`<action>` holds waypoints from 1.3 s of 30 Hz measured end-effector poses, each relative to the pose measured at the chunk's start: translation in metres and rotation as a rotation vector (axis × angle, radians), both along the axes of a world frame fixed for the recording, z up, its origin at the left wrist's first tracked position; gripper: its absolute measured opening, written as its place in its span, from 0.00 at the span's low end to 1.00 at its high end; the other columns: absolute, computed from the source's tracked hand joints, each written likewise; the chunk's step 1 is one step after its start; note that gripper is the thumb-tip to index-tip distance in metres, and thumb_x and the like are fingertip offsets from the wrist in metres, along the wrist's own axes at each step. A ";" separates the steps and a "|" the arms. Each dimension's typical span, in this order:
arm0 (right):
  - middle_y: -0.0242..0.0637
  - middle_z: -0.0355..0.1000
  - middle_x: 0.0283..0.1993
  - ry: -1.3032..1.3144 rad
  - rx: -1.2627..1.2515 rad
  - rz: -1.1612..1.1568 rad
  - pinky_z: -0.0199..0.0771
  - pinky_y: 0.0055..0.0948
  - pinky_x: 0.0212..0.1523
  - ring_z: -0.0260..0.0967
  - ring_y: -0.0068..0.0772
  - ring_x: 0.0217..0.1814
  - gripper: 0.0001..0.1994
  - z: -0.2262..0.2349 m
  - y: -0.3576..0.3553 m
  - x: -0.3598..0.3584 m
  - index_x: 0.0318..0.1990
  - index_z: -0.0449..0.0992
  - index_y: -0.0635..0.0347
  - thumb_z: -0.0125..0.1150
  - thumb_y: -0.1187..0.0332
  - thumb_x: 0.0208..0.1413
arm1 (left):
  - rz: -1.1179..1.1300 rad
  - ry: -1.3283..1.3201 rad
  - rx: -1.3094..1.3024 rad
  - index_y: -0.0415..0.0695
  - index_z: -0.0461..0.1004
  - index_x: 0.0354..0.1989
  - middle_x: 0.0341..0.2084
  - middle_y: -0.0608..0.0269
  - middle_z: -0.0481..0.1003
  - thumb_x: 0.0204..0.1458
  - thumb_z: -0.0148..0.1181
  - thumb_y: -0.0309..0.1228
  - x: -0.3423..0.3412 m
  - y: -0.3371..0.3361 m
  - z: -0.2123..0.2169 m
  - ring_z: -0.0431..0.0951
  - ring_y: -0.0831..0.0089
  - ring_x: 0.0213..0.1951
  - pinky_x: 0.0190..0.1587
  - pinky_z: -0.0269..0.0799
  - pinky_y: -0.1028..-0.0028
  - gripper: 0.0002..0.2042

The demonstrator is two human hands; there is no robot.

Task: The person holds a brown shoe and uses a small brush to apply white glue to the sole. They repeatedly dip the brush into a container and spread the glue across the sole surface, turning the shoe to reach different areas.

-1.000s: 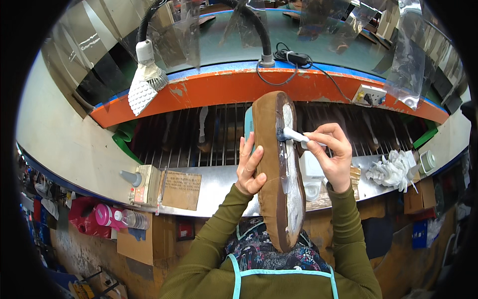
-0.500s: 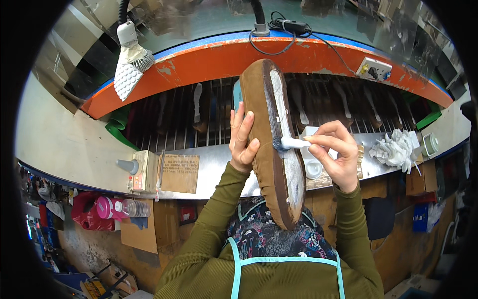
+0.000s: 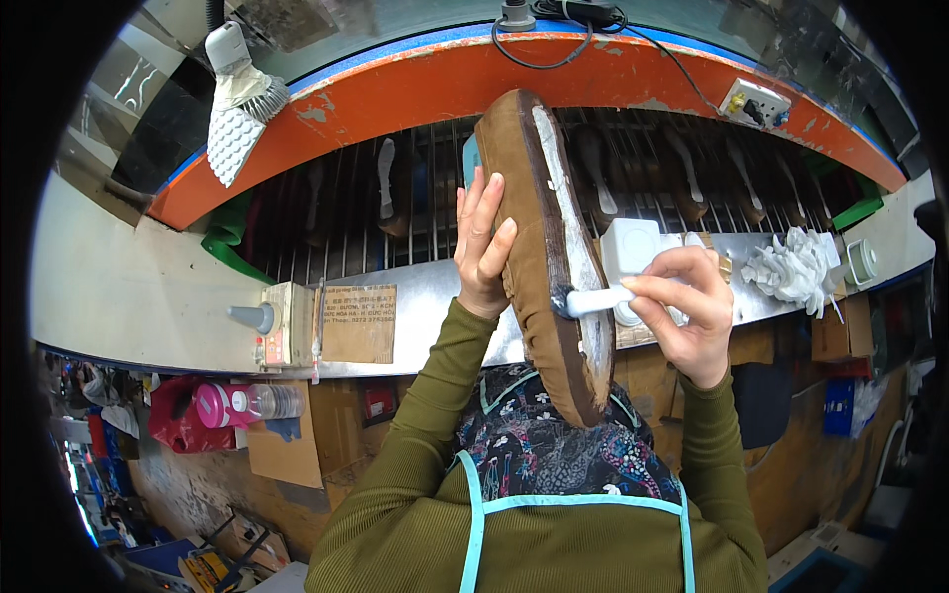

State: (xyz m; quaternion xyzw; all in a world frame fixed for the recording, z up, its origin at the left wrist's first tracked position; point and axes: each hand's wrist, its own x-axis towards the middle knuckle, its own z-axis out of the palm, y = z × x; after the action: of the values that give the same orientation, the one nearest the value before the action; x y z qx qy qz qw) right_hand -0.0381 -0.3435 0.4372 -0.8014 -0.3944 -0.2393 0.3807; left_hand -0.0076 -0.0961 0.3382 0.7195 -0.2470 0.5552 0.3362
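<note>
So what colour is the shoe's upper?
Brown, suede-like shoe, clearest in the head view.

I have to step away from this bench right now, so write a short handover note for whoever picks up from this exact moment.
Left hand: holds the brown shoe sole-side up over the bench, fingers flat on its upper.
Right hand: grips a white-handled brush, bristles on the sole edge near the middle.
Done: whitish coat runs along most of the sole strip.
Left: the dark stretch by the bristles looks uncoated; check the lower end.
White container sits behind the brush.
</note>
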 end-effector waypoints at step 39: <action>0.32 0.68 0.35 0.331 0.272 -0.017 0.67 0.17 0.26 0.66 0.19 0.32 0.09 -0.032 0.019 0.034 0.40 0.83 0.61 0.68 0.75 0.50 | 0.038 0.221 -0.017 0.55 0.59 0.62 0.65 0.50 0.59 0.39 0.74 0.31 0.007 -0.008 -0.030 0.57 0.44 0.66 0.66 0.46 0.44 0.39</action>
State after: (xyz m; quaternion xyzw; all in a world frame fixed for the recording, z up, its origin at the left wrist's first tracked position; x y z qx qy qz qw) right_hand -0.0040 -0.3240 0.4057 -0.7744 -0.2839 -0.1587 0.5427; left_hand -0.0010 -0.1043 0.3085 0.7779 -0.1899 0.4810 0.3569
